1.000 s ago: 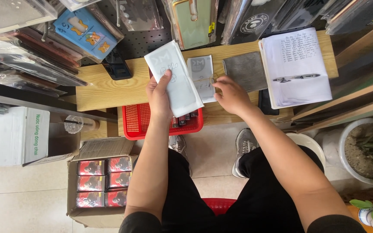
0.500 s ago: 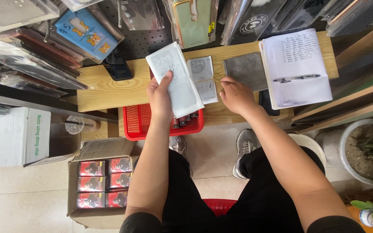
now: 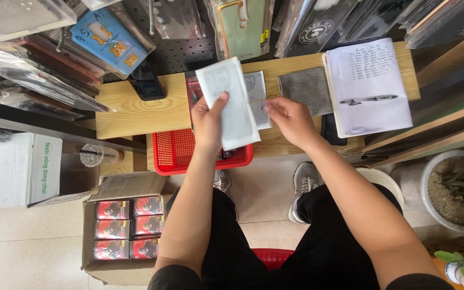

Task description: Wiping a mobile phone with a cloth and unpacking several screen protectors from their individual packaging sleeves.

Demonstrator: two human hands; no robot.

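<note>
Left hand (image 3: 209,119) grips flat white rectangular packet (image 3: 231,104) above red plastic mesh basket (image 3: 181,153); right hand (image 3: 288,115) pinches smaller grey packet (image 3: 255,96) beside it, neither set down yet.

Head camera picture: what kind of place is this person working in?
Probably a small phone accessory shop. Phone cases in clear packets hang on a black pegboard above a wooden counter. A cardboard box of small red packs sits on the floor. The left hand holds a white packet.
</note>
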